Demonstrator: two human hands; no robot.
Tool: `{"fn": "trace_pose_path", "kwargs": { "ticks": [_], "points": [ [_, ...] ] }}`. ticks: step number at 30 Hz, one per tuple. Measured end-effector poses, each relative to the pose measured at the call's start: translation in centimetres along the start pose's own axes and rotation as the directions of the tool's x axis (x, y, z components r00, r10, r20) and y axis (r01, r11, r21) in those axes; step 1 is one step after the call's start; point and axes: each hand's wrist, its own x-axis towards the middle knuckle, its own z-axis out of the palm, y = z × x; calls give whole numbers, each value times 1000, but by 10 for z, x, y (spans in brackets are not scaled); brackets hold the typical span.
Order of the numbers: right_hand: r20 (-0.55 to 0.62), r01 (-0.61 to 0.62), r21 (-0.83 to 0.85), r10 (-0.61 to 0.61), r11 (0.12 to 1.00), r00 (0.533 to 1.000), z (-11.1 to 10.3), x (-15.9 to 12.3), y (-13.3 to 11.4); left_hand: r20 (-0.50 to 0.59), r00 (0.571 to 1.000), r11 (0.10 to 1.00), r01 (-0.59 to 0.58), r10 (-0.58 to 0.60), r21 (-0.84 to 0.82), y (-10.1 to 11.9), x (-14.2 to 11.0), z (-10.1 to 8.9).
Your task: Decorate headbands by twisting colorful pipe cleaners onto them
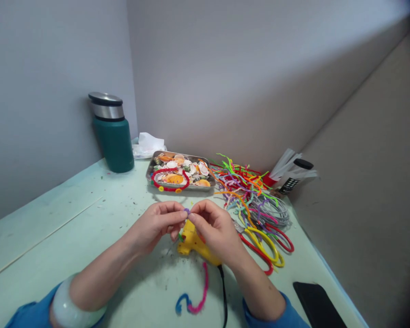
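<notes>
- A small purple fuzzy piece is being pinched between the fingertips of the left hand and right hand.
- It could be dropped or misshapen, if either pinch is being loosened or pulled unevenly.
- Its long axis is perhaps being held crosswise; most is being hidden by fingers, so its direction cannot be told.
- Nearby, a yellow glue gun is being partly covered by the right hand.

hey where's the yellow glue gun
Head view, lower middle: the glue gun lies partly hidden by the right hand, just beyond the pink-and-blue pipe cleaner.

Head cam, fwd & down.
</notes>
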Motion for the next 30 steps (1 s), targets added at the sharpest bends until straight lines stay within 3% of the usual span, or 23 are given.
{"fn": "trace_pose_path", "kwargs": {
  "ticks": [4,9,12,23,27,30],
  "points": [
    [39,97,-153,-92,983,995,-5,-4,-7,8,1000,998,5,-6,69,3,-2,-2],
    [177,-51,39,43,998,983,-10,-3,-10,66,997,981,-56,44,188,8,-6,-3],
    [200,-107,113,82,988,976,-10,-1,-8,64,996,976,-76,64,205,7,-5,-3],
    [259,46,-47,-33,998,965,-22,2,-12,174,981,973,40,-81,228,1,-4,-11],
    [351,-34,31,21,999,936,-24,1,-16,268,950,969,99,-160,227,1,-7,-11],
    [324,-129,135,79,982,943,-24,4,-10,225,964,980,105,-142,171,1,-5,-9]
  ]
}}
